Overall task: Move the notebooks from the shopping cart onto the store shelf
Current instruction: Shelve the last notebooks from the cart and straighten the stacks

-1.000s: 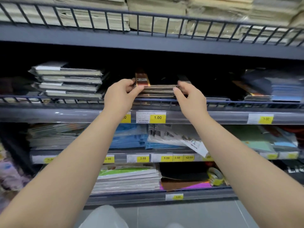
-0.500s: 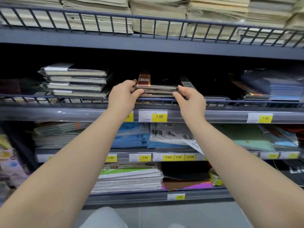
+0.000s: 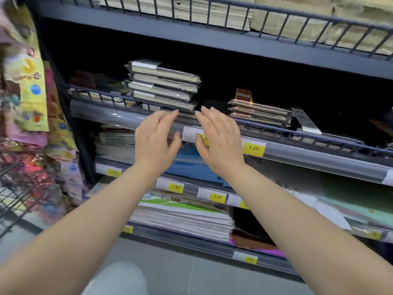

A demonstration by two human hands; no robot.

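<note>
Notebooks [image 3: 259,113] I gripped a second ago now rest stacked just above the 1.00 price tag [image 3: 254,148]; left of it, my left hand [image 3: 156,143] and right hand [image 3: 220,143] have let go, fingers spread, empty. This batch looks shelved.

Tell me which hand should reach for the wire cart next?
Probably the left hand: both are empty, but the black wire shopping cart sits far left, on its side; the right hand would have to cross over.

floor [image 3: 212,277]: grey tile | shelving [image 3: 212,42]: dark metal, wire rails (yellow price tags [image 3: 254,148])
</note>
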